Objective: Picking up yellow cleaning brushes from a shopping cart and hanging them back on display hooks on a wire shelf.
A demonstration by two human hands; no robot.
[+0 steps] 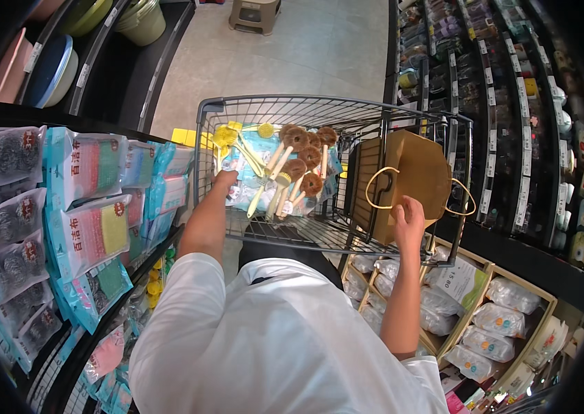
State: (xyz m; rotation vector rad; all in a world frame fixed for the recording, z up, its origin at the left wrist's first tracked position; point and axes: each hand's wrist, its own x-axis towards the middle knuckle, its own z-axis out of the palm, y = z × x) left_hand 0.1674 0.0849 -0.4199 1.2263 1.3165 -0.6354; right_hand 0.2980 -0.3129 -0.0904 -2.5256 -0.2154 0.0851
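Before me is a wire shopping cart (292, 243) holding wooden-handled brushes with round brown bristle heads (294, 139), yellow-headed dish brushes (225, 136) and a green-handled brush (256, 202). They lie on light-blue plastic packs (253, 139). My left hand (226, 178) is inside the cart's left end, over the packs and just below the yellow brushes; its fingertips are hidden. My right hand (410, 215), fingers bent, is at the brown paper bag (419, 165) in the cart's right end, close to a rope handle (369, 189). Whether it grips the handle is unclear.
Bagged scrubbing cloths (96, 227) and steel-wool packs (10, 155) hang at the left, below shelved basins (59, 72). Densely stocked shelves (488, 103) line the right. A wooden bin (522, 282) of plastic-wrapped goods stands at the lower right. A stool (254, 15) stands on the aisle floor ahead.
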